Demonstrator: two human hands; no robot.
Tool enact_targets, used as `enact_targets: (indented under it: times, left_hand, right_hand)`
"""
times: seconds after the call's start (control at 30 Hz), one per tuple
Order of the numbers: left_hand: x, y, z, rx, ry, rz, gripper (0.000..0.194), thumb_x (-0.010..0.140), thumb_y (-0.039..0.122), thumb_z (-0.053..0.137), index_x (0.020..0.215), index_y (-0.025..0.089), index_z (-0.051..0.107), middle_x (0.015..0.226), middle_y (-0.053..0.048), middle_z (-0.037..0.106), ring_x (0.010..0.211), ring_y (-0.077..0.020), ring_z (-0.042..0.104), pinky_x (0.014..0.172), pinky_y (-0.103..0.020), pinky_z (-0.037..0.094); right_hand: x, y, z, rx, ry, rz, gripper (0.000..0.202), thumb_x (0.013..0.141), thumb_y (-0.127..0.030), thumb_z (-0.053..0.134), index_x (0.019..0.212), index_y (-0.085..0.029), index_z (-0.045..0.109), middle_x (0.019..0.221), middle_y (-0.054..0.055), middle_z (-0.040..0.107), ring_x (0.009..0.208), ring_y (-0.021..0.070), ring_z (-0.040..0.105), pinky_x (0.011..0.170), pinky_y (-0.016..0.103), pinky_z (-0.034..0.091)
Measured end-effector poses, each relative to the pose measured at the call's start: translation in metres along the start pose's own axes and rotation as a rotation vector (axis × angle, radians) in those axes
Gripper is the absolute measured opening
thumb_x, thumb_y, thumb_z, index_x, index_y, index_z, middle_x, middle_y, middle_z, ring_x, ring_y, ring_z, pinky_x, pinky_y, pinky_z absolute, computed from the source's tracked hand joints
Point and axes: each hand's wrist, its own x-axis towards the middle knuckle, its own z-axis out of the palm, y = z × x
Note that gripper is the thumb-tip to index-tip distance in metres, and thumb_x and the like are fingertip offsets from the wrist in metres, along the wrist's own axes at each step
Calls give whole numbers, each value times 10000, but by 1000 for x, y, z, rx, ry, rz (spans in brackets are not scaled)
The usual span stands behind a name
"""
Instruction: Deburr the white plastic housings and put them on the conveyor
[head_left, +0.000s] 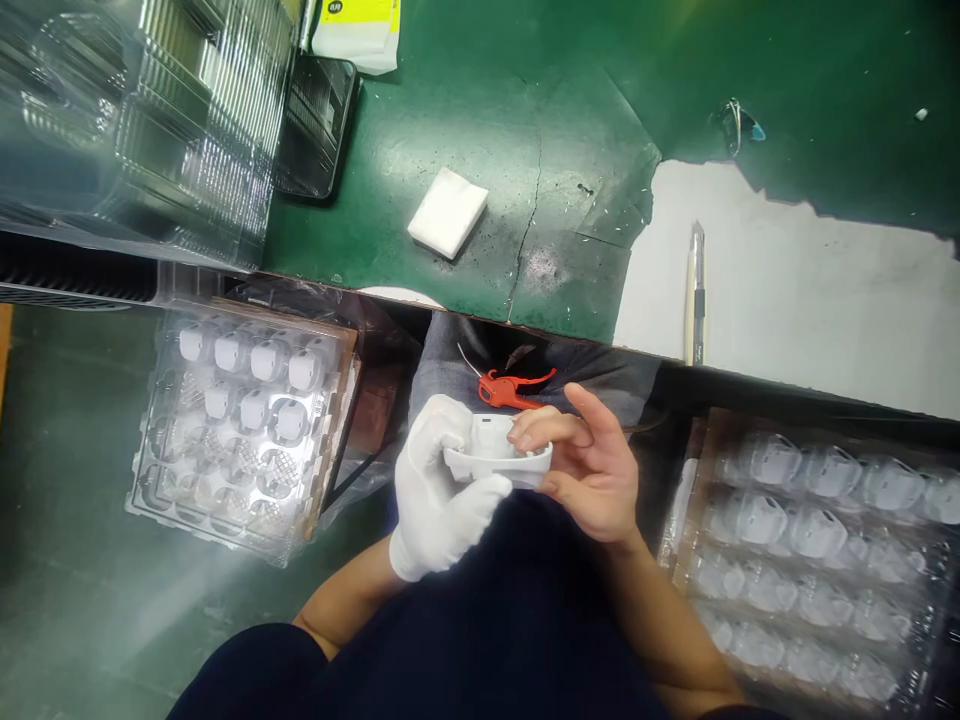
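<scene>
Between my hands, above my lap, is a white hollow plastic housing (499,465) with its open side facing up. My left hand (442,490), in a white glove, grips its left end, thumb along the near wall. The bare right hand (589,465) pinches the right end, with fingers reaching over the rim to the inside and the thumb under the near edge. Whether the right fingertips hold something small inside cannot be made out. Just beyond the housing, a red-handled air blow gun (506,388) with a thin nozzle lies on my lap.
A clear tray (154,440) holding several white parts stands at left; another tray (694,560) with similar parts is at right. On the green table (465,110) lie a folded white cloth (448,213), a utility knife (697,290), a phone (319,125) and stacked clear trays (202,130).
</scene>
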Motion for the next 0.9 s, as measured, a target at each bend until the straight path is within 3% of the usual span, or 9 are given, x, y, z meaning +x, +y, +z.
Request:
enact_targets:
  times: [0.3, 0.47, 0.67, 0.9]
  left_hand:
    - [3, 3, 2, 17, 41, -168, 442, 889, 546, 815, 779, 230, 526, 773, 8, 543, 718, -171, 542, 651, -316, 454]
    - [1, -3, -2, -38, 6, -192, 380, 853, 447, 823, 801, 234, 512, 751, 31, 468, 660, -151, 437, 607, -307, 383]
    - [-2, -4, -2, -84, -15, -232, 345, 871, 346, 801, 814, 232, 480, 771, 42, 449, 658, -130, 418, 627, -295, 378]
    - [-3, -8, 0, -145, 52, -286, 454, 877, 481, 853, 757, 216, 505, 754, 33, 457, 665, -128, 439, 608, -288, 391]
  right_hand:
    - [-2, 2, 0, 9, 45, 33, 681, 975, -261, 827, 1592, -399, 576, 1036, 33, 823, 1010, 248, 764, 991, 495, 631]
    - [-4, 2, -2, -38, 109, 94, 675, 936, -309, 863, 1556, -374, 604, 1047, 46, 825, 1016, 261, 770, 995, 502, 637]
    - [-5, 0, -5, -41, 121, 129, 664, 930, -311, 872, 1537, -361, 609, 1086, 52, 832, 1040, 268, 770, 1006, 508, 633]
    - [-5, 3, -1, -48, 61, 59, 630, 971, -282, 835, 1552, -376, 609, 1117, 52, 839, 1075, 251, 769, 1006, 464, 622]
